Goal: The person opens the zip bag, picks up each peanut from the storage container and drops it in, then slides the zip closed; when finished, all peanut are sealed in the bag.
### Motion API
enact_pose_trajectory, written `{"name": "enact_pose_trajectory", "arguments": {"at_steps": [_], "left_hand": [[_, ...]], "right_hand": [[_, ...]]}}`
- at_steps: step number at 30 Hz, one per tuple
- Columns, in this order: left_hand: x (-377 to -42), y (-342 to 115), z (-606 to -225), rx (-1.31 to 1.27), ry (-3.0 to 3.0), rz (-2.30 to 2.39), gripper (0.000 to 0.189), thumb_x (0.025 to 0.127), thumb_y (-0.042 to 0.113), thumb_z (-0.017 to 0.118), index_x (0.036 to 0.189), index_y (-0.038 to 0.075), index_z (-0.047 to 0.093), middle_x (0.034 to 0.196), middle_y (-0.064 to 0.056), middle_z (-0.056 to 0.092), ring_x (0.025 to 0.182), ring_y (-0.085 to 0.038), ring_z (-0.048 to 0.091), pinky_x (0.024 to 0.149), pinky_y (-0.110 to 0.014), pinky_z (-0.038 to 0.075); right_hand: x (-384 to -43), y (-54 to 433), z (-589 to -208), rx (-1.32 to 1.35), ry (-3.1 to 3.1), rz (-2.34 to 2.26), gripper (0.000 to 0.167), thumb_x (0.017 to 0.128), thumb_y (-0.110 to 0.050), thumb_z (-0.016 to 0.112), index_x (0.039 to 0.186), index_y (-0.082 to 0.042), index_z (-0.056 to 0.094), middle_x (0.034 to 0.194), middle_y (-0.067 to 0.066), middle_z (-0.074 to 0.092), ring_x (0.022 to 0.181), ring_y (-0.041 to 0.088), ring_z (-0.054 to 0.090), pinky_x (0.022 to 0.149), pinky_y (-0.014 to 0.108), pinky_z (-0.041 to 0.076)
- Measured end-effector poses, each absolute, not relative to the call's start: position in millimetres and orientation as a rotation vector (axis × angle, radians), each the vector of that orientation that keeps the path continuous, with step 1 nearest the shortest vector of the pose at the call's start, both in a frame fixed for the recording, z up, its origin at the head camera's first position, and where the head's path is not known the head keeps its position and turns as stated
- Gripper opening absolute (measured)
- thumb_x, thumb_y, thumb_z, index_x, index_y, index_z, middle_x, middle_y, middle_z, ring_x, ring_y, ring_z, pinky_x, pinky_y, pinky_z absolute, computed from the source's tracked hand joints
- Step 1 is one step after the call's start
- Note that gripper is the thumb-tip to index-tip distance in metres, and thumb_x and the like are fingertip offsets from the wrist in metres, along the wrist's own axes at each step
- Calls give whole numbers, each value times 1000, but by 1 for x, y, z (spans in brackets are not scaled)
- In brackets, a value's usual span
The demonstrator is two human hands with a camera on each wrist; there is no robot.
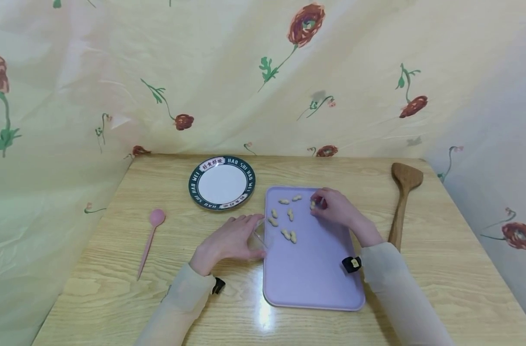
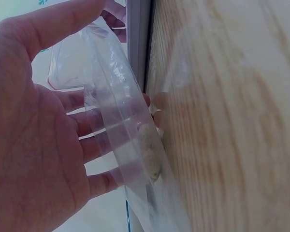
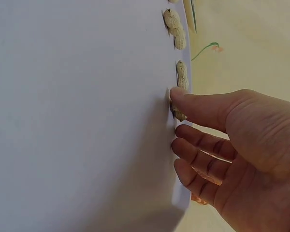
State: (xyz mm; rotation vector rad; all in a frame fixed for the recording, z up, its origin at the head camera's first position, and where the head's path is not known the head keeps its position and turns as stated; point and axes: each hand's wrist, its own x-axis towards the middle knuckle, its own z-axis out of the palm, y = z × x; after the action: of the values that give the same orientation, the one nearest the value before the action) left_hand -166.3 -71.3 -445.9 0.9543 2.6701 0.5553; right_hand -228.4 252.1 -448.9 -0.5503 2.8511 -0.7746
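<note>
My left hand (image 1: 231, 240) holds a clear plastic bag (image 2: 118, 77) at the left edge of the lilac tray (image 1: 310, 283). Through the film in the left wrist view, a peanut (image 2: 151, 154) shows low in the bag. Over the tray's far right part, my right hand (image 1: 338, 207) pinches an unshelled peanut (image 3: 179, 114) between thumb and fingers, low at the tray surface. Several more peanuts (image 1: 290, 214) lie scattered on the tray's upper left, one peanut (image 3: 182, 73) close beyond the right thumb.
A white plate (image 1: 221, 184) with a dark green lettered rim stands behind the left hand. To the left lies a pink spoon (image 1: 156, 217); to the right, a wooden turner (image 1: 403, 192). A flowered cloth (image 1: 228, 86) hangs behind the wooden table (image 1: 111, 259).
</note>
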Motion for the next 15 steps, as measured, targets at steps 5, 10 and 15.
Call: {"name": "enact_pose_trajectory", "arguments": {"at_steps": [5, 10, 15], "left_hand": [[-166, -72, -445, 954, 2663, 557, 90, 81, 55, 74, 151, 11, 38, 145, -5, 52, 129, -25, 49, 108, -48, 36], [-166, -74, -444, 946, 2663, 556, 91, 81, 56, 74, 150, 11, 38, 144, -5, 53, 128, -24, 49, 108, -48, 36], [-167, -74, -444, 941, 2660, 554, 91, 81, 56, 74, 151, 10, 37, 144, -6, 53, 129, -26, 49, 109, -49, 35]], "right_hand": [[-230, 251, -450, -542, 2854, -778, 26, 85, -8, 78, 107, 1, 68, 93, 8, 63, 82, 22, 58, 71, 37, 48], [-229, 251, -451, -517, 2859, -777, 22, 86, -8, 78, 103, 1, 69, 92, 8, 63, 82, 22, 58, 71, 38, 49], [-225, 251, -451, -469, 2868, -784, 22, 85, -10, 79, 101, -1, 69, 93, 9, 62, 82, 23, 58, 71, 38, 49]]}}
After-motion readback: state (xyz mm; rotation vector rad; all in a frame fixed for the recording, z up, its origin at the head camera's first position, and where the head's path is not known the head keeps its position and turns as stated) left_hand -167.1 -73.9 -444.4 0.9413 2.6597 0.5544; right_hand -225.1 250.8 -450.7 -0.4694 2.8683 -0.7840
